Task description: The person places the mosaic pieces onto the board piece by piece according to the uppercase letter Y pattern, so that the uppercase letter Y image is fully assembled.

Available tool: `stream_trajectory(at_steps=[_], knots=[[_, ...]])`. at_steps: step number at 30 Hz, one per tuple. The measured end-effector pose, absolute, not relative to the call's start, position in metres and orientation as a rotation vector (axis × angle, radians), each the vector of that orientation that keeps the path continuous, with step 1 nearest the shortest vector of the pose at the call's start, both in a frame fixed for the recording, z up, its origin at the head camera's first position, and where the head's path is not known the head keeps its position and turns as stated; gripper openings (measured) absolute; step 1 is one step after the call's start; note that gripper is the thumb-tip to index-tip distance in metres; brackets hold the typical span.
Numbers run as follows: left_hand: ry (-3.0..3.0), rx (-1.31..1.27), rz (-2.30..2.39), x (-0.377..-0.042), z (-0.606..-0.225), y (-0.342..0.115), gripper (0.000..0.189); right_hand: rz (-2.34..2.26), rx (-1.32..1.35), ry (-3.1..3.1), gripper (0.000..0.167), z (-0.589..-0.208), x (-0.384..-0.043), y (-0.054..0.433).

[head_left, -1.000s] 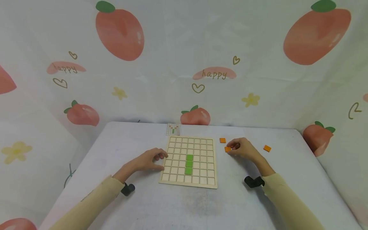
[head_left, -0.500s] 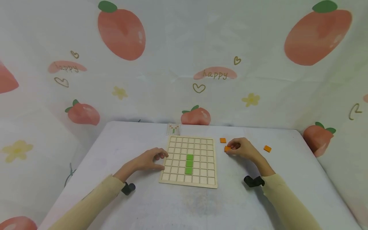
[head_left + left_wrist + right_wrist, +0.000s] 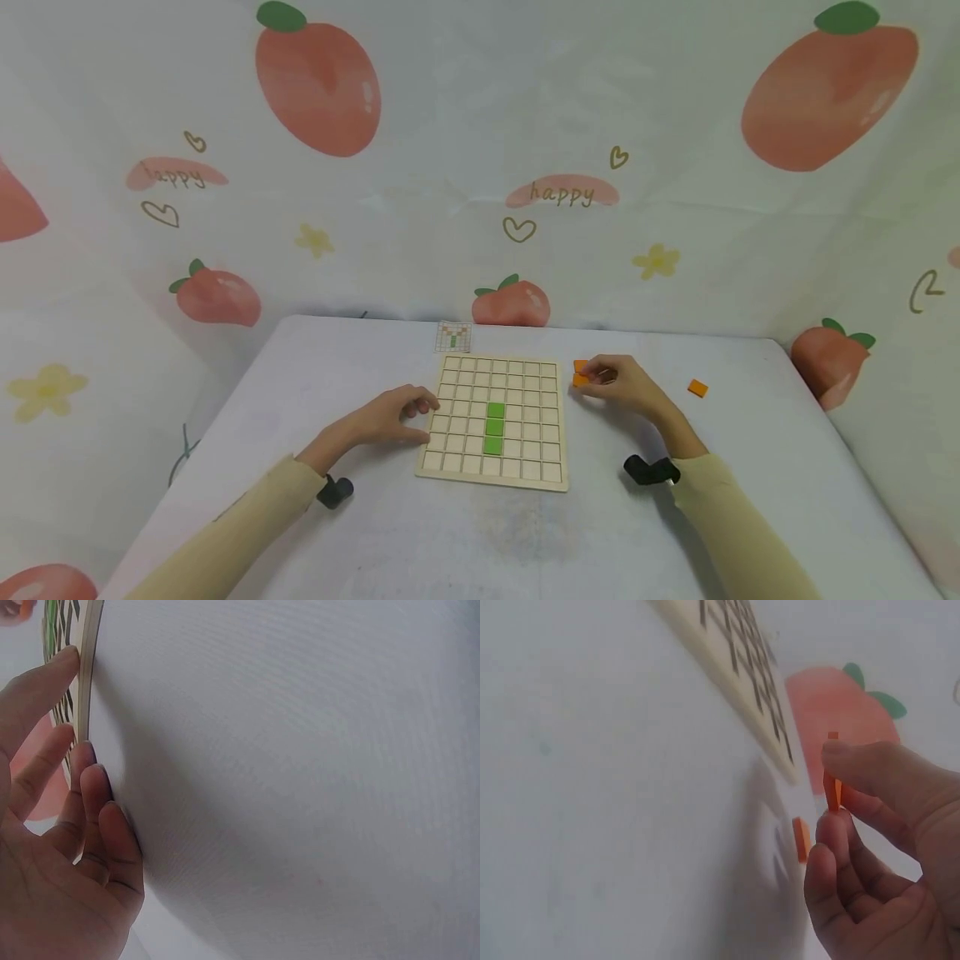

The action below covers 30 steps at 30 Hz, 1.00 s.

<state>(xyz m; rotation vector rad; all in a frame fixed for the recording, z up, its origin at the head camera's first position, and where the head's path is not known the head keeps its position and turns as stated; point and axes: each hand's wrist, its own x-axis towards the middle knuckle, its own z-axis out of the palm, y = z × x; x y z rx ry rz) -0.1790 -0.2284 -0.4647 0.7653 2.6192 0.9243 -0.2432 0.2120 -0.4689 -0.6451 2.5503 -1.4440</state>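
My right hand (image 3: 628, 385) pinches a small orange square tile (image 3: 832, 786) between thumb and fingers, just above the table. A second orange tile (image 3: 801, 840) lies close by on the tabletop, partly behind the held one in the head view. My left hand (image 3: 386, 417) rests at the left edge of a pale wooden grid board (image 3: 487, 482), thumb and fingers touching its side, loosely bent. Three green tiles (image 3: 493, 427) form a column in the board's squares.
One more orange tile (image 3: 697, 388) lies to the right of my right hand. Behind the board is a small pattern card (image 3: 453, 337) with a printed grid. A fruit-print cloth (image 3: 420, 225) hangs behind the white table (image 3: 360, 558).
My right hand has lifted the orange tile from the table and moved it slightly left, towards the board and the neighbouring tile. My left hand has stayed at the board's edge.
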Motion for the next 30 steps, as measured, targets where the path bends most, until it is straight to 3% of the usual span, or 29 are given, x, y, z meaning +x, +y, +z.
stream_trajectory(at_steps=[30], knots=[[2.605, 0.759, 0.936, -0.178, -0.462, -0.228, 0.045, -1.535, -0.908, 2.381, 0.027, -0.454, -0.250, 0.088]])
